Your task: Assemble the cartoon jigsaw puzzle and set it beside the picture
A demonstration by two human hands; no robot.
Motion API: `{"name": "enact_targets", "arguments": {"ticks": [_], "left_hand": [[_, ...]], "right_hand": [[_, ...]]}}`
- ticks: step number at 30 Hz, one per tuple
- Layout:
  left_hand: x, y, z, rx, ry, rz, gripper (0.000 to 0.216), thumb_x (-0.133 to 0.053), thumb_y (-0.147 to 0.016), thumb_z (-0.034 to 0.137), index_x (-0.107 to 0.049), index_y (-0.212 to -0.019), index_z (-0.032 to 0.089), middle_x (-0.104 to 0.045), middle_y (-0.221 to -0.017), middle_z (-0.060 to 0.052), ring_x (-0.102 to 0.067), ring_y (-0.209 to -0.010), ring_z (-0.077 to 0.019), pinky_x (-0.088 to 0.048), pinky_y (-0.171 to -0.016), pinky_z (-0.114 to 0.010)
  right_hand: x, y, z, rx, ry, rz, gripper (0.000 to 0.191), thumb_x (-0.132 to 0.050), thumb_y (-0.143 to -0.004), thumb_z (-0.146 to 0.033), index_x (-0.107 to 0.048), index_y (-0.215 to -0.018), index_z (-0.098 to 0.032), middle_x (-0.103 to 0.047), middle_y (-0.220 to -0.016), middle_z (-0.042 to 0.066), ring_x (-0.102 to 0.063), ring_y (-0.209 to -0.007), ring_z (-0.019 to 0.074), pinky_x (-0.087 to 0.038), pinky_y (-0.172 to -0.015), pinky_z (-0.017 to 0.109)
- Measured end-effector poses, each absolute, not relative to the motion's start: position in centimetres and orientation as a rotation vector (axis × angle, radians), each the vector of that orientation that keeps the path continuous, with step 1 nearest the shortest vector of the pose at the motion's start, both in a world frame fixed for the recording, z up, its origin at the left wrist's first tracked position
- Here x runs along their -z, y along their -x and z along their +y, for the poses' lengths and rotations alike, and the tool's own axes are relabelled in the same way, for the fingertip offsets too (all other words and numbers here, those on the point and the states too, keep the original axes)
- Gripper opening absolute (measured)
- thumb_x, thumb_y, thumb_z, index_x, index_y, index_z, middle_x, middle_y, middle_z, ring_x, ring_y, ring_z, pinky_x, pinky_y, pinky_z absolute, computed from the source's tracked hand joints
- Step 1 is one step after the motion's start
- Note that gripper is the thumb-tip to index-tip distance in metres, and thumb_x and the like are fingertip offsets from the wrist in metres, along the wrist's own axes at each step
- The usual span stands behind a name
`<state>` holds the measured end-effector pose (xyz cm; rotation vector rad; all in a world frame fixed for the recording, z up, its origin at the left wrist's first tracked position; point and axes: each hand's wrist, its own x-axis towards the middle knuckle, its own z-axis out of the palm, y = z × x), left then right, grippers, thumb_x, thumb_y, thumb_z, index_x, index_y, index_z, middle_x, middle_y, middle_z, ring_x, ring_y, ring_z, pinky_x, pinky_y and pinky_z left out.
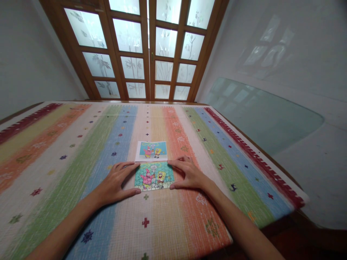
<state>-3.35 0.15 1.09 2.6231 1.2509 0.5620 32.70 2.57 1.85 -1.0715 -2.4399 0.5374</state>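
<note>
A small cartoon jigsaw puzzle (154,176) lies assembled on the striped tablecloth (81,162). My left hand (116,182) rests flat against the puzzle's left edge, fingers spread and open. My right hand (188,174) frames the right edge the same way, thumb along the bottom corner, index finger along the top. Neither hand holds anything. Just beyond the puzzle lies a printed reference picture (151,151) with the same cartoon image.
The table is covered by a cloth with coloured stripes and small cross marks. Its right edge (271,173) drops off near a white wall. A wooden door with frosted glass panes (143,50) stands behind the table.
</note>
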Motion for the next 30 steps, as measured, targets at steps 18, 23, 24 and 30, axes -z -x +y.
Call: {"name": "enact_targets", "arguments": {"ticks": [18, 23, 24, 30], "left_hand": [[-1.1, 4.1, 0.3, -0.569, -2.637, 1.266, 0.081, -0.071, -0.085, 0.064, -0.045, -0.152, 0.027, -0.061, -0.140, -0.013, -0.055, -0.126, -0.0377, -0.043, -0.109, -0.056], [-1.2, 4.2, 0.1, -0.588, -2.642, 1.242, 0.082, -0.071, -0.085, 0.062, -0.043, -0.154, 0.027, -0.060, -0.142, -0.012, -0.054, -0.128, -0.0379, -0.042, -0.110, -0.057], [-1.2, 4.2, 0.1, -0.590, -2.640, 1.244, 0.081, -0.070, -0.086, 0.062, -0.043, -0.154, 0.027, -0.059, -0.142, -0.012, -0.053, -0.128, -0.0380, -0.041, -0.111, -0.057], [-1.0, 3.9, 0.0, -0.553, -2.637, 1.232, 0.078, -0.068, -0.089, 0.060, -0.041, -0.155, 0.025, -0.058, -0.145, -0.014, -0.053, -0.130, -0.0387, -0.036, -0.114, -0.061]], "right_hand": [[-2.2, -33.6, 2.7, -0.473, 1.106, -2.475, 0.093, -0.092, -0.064, -0.061, -0.062, -0.142, -0.021, -0.068, -0.120, 0.015, -0.052, -0.115, 0.0348, -0.041, -0.103, 0.054], [-2.2, -33.8, 2.7, -0.495, 1.087, -2.488, 0.094, -0.091, -0.065, -0.063, -0.060, -0.144, -0.023, -0.068, -0.121, 0.014, -0.052, -0.117, 0.0349, -0.041, -0.104, 0.055], [-2.2, -33.8, 2.7, -0.496, 1.084, -2.490, 0.094, -0.091, -0.065, -0.063, -0.060, -0.144, -0.023, -0.067, -0.122, 0.015, -0.052, -0.117, 0.0350, -0.041, -0.104, 0.055], [-1.8, -33.6, 2.6, -0.490, 1.116, -2.483, 0.094, -0.091, -0.065, -0.063, -0.061, -0.144, -0.022, -0.064, -0.122, 0.016, -0.051, -0.117, 0.0354, -0.041, -0.105, 0.057]]}}
